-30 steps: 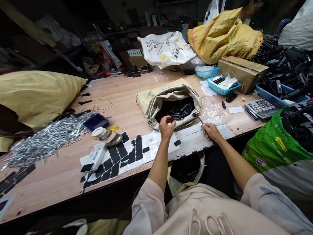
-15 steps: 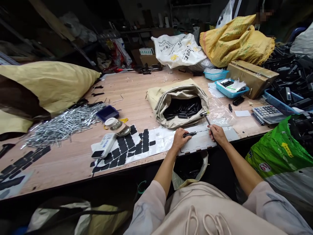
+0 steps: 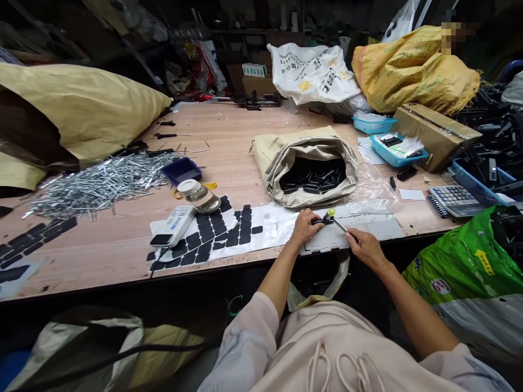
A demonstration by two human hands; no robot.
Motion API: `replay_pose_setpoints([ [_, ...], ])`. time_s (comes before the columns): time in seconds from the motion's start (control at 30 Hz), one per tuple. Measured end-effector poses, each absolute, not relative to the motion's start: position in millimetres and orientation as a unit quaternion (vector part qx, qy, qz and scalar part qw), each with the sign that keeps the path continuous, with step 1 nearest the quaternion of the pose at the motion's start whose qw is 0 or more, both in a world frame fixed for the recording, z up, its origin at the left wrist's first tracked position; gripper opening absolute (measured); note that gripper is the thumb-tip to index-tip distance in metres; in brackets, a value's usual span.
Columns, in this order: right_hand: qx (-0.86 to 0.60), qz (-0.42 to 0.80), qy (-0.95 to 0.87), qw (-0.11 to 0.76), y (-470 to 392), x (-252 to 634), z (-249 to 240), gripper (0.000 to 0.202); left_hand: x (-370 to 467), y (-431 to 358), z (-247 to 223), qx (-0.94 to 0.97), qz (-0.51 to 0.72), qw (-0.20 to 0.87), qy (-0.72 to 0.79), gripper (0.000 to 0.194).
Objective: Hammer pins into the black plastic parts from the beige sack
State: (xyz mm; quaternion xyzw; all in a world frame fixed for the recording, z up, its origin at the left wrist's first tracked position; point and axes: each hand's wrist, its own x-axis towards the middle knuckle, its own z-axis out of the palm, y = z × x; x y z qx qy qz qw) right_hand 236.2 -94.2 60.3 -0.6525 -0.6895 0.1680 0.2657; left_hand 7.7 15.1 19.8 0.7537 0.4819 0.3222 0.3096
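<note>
Near the table's front edge, my left hand (image 3: 305,227) is closed on a small black elongated part (image 3: 320,221), its tip pointing right. My right hand (image 3: 365,247) grips the handle of a small hammer (image 3: 340,225). The hammer's head, with a yellowish face, is at the right end of the black part; whether they touch I cannot tell. Below both lies a pale board (image 3: 370,227) at the edge. Just behind my hands, a beige sack (image 3: 267,163) lies with its mouth towards me, and many black parts (image 3: 316,177) fill it.
Left on the table are a heap of metal rods (image 3: 102,185), a dark blue tray (image 3: 182,171), a glass jar (image 3: 200,197), a white device (image 3: 174,227) and black adhesive pads (image 3: 204,239). A calculator (image 3: 453,198) and blue baskets (image 3: 398,158) stand right, beside a green bag (image 3: 445,256).
My right hand has brought the hammer's head left and down to the black part. My left hand stays closed on that part, slightly shifted. The whole view has moved a little.
</note>
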Motion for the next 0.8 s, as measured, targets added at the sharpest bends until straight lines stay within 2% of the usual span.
replay_pose_setpoints([
  [0.2,-0.621,0.17,-0.708,0.291,-92.1,230.9,55.6,0.035,7.4,15.5,22.7,0.758,0.314,0.309,0.482,0.012],
  [0.43,-0.621,0.186,-0.714,0.264,-79.3,228.1,55.4,0.031,7.9,16.7,21.4,0.758,0.304,0.309,0.488,0.014],
  [0.53,-0.626,0.236,-0.673,0.314,-64.2,237.7,55.8,0.031,8.2,16.8,18.8,0.758,0.308,0.303,0.489,0.014],
  [0.7,-0.622,0.415,-0.499,0.438,-39.7,252.3,52.2,0.04,9.0,16.6,23.4,0.767,0.315,0.288,0.478,0.012],
  [0.8,-0.605,0.458,-0.442,0.478,-34.8,255.3,51.0,0.041,6.1,-1.3,33.0,0.793,0.342,0.249,0.439,0.015],
])
